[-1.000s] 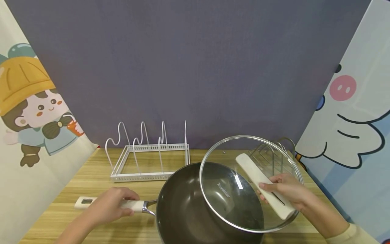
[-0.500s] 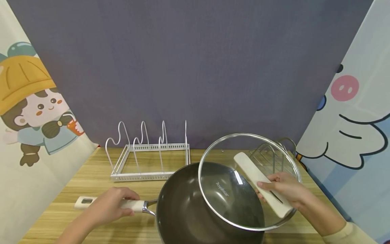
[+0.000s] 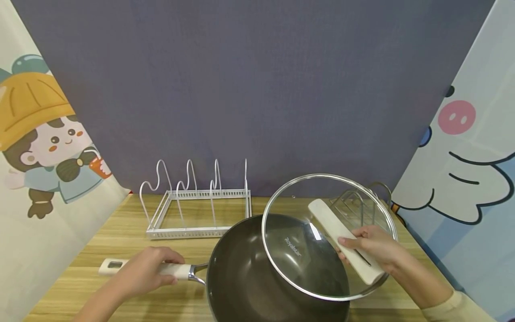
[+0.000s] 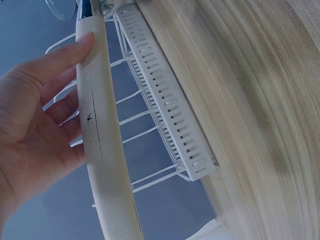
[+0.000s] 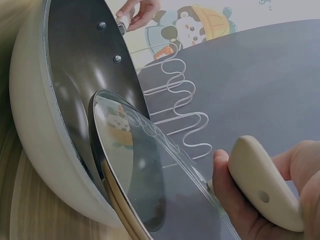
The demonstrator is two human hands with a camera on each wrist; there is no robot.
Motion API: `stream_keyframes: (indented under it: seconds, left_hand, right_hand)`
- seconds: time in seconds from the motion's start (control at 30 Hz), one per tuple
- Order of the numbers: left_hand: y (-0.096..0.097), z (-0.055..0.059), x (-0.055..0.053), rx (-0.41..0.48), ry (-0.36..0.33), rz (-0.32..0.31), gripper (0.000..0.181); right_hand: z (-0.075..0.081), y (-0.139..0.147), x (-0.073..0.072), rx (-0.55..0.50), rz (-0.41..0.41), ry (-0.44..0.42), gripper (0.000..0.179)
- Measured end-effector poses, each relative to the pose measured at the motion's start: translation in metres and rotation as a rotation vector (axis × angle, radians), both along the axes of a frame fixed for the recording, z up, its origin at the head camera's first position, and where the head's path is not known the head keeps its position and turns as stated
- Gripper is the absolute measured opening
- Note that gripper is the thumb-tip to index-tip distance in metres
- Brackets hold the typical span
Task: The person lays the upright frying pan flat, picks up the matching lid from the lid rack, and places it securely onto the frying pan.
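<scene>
A dark-lined wok (image 3: 249, 268) with a cream outer wall (image 5: 35, 115) sits at the table's front middle. Its cream handle (image 4: 100, 115) points left, and my left hand (image 3: 150, 270) grips it near the metal joint, thumb on one side and fingers on the other. My right hand (image 3: 374, 250) holds the glass lid (image 3: 289, 268) by its long cream grip (image 3: 327, 219). Tilted, the lid hangs over the right part of the wok, and its lower edge dips within the wok's rim in the right wrist view. Whether lid and wok touch, I cannot tell.
Behind the wok's handle stands a white wire rack (image 3: 189, 233) with several upright loops. A smaller metal rack (image 3: 376, 185) stands at the back right, partly seen through the lid. A grey partition (image 3: 257, 89) closes off the wooden table's (image 3: 88, 250) back edge.
The lid has shifted slightly up and to the left in the head view, along with my right hand. My left hand and the wok have stayed in place.
</scene>
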State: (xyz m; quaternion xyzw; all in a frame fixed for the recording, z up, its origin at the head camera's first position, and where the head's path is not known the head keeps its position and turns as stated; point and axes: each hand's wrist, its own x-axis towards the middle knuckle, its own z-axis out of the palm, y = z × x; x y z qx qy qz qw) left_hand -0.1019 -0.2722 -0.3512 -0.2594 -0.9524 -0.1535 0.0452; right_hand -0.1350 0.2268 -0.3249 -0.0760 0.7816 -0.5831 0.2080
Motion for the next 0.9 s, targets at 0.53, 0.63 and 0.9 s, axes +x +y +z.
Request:
stream_keyframes:
  seconds: [0.53, 0.63, 0.9]
  left_hand:
    - [-0.0002, -0.0017, 0.0010, 0.001, 0.004, 0.003, 0.031]
    - [-0.0001, -0.0012, 0.0015, 0.001, 0.001, 0.003, 0.031]
    - [0.0006, -0.0003, 0.0016, 0.003, -0.007, 0.009, 0.031]
  right_hand:
    - [-0.0030, -0.0051, 0.0013, -0.067, 0.053, -0.014, 0.038]
    - [-0.0024, -0.0057, 0.0021, -0.078, 0.065, -0.018, 0.039]
    - [-0.0026, -0.0071, 0.0029, -0.092, 0.084, -0.019, 0.039]
